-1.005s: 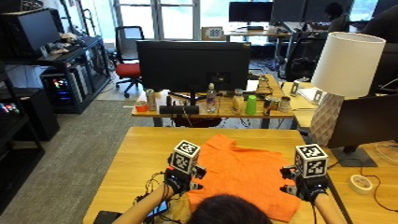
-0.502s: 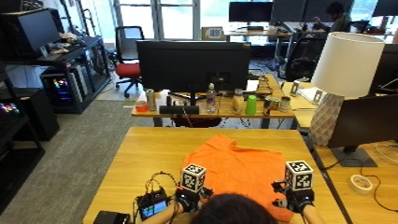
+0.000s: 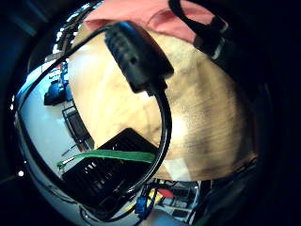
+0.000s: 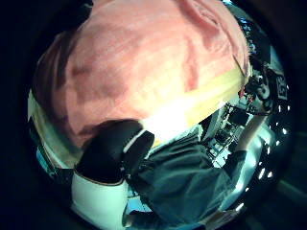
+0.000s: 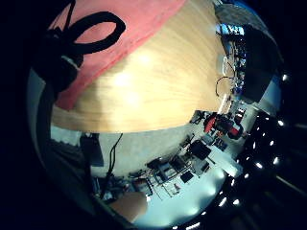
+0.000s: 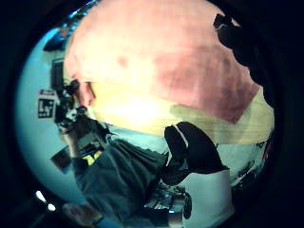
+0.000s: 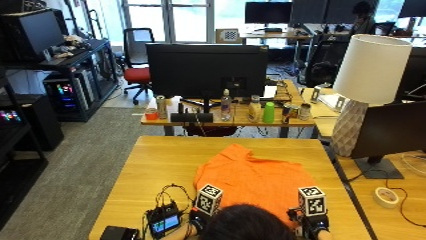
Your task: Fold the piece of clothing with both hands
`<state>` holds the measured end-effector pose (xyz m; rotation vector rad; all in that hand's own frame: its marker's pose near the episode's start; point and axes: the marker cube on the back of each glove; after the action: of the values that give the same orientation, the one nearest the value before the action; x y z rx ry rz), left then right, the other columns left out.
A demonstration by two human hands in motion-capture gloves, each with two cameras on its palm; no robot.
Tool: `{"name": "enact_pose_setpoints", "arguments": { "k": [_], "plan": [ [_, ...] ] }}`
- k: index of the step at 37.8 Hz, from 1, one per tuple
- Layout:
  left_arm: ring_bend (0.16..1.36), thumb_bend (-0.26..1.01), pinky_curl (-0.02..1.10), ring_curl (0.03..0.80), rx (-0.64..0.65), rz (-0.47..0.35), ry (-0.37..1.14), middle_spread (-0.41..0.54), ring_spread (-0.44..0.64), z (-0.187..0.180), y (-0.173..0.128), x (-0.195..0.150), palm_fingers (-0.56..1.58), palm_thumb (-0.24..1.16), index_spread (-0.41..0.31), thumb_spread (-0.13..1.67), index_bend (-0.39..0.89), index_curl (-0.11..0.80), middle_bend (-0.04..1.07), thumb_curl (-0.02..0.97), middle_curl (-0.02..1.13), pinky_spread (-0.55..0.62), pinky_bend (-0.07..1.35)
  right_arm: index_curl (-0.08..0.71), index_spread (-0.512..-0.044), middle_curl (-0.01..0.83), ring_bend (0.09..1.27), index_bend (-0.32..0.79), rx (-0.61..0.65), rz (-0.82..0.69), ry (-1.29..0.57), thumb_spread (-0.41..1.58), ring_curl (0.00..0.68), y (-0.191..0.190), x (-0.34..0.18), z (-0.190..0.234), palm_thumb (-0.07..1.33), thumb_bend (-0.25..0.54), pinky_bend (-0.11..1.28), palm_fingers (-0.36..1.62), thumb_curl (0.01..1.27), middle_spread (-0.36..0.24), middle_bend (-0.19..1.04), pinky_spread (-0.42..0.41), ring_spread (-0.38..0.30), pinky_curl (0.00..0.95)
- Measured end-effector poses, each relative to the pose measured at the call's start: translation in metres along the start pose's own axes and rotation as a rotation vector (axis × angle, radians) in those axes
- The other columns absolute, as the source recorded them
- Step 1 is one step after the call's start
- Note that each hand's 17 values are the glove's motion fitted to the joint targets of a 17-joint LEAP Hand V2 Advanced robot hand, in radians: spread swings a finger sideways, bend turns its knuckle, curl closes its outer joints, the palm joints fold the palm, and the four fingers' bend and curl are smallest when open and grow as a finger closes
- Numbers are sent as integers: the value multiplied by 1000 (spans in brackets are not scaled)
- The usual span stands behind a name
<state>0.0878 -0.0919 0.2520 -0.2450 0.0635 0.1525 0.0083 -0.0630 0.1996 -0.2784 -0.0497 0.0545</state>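
Observation:
An orange shirt [image 7: 256, 182] lies spread flat on the wooden table [image 7: 160, 160], collar end away from me. My left hand [image 7: 196, 221] is at the shirt's near left edge and my right hand [image 7: 313, 224] at its near right edge, both largely hidden behind my head. The left thumb side palm view is filled by the shirt [image 4: 144, 62], with a gloved hand [image 4: 112, 151] at its near hem by the table edge. The right thumb side palm view shows the shirt [image 6: 166, 57] and a gloved hand [image 6: 192, 152] just off the table's near edge.
A small black device with a lit screen [image 7: 164, 222] and its coiled cables sit on the table left of my left hand. A black box [image 7: 118, 233] lies at the near left corner. A tape roll [image 7: 386, 196] and a lamp [image 7: 363, 100] stand to the right.
Both hands have slid from the middle of the shirt back towards me, down to its near hem. The shirt itself lies much as before.

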Motion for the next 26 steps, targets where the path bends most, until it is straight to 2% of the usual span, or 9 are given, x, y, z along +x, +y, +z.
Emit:
{"name": "enact_pose_setpoints", "arguments": {
  "k": [7,14,15,16,17,18,19,21,26],
  "plan": [
    [571,-15,321,278,102,-33,-20,-14,83,-4,0,-1,495,202,-93,927,231,316,172,289,338,151,435,150,-317,405,563,79,142,-9,19,1051,382,-20,3,24,699,-9,533,801,298,-112,257,-55,-136,365],
    [549,-1,339,289,204,-38,-14,-118,-51,-15,-10,-7,746,281,-162,974,196,342,147,295,333,-69,483,188,-313,408,542,148,338,-35,-73,1008,373,-36,8,33,841,25,508,1019,333,-142,249,-146,-177,354],
    [540,-2,342,291,207,-42,-5,-131,-67,-16,-13,-9,767,290,-168,982,189,344,152,295,334,-92,486,193,-313,406,537,141,368,-32,-71,1003,373,-41,10,34,851,23,509,1029,334,-144,238,-157,-180,355],
    [528,60,348,294,205,-45,5,-157,-120,-17,-15,-11,890,399,-189,1019,219,358,182,314,346,-153,495,212,-306,411,557,181,387,-28,-70,1014,385,-44,11,35,941,75,498,1145,354,-145,240,-186,-186,356],
    [519,31,338,287,197,-47,16,-159,-113,-19,-17,-12,846,367,-188,1013,188,350,152,305,331,-158,480,212,-310,408,532,149,396,-25,-69,1002,377,-45,12,35,897,38,497,1061,344,-146,225,-179,-184,358],
    [508,75,346,295,186,-49,26,-179,-159,-20,-18,-13,944,447,-207,1039,225,368,187,318,348,-199,474,228,-304,415,550,175,399,-23,-69,1009,390,-46,13,34,973,81,491,1162,360,-148,233,-204,-193,361],
    [497,56,344,291,172,-51,36,-183,-159,-23,-18,-14,910,430,-207,1040,196,361,158,313,338,-205,473,233,-303,415,550,166,398,-22,-70,1004,394,-46,13,34,969,71,487,1150,359,-149,227,-208,-193,364],
    [457,89,335,289,147,-48,54,-219,-217,-29,-14,-15,1061,504,-240,1067,254,386,227,323,362,-253,417,251,-294,435,589,168,393,-24,-76,1001,411,-45,14,32,1035,100,457,1279,372,-152,281,-239,-207,362],
    [426,88,338,315,140,2,70,-271,-286,-62,8,-12,1175,552,-270,1114,236,407,350,317,424,-298,314,279,-288,451,603,167,378,-32,-92,987,424,-7,6,1,1074,93,462,1304,379,-155,319,-271,-220,371]
  ]
}}
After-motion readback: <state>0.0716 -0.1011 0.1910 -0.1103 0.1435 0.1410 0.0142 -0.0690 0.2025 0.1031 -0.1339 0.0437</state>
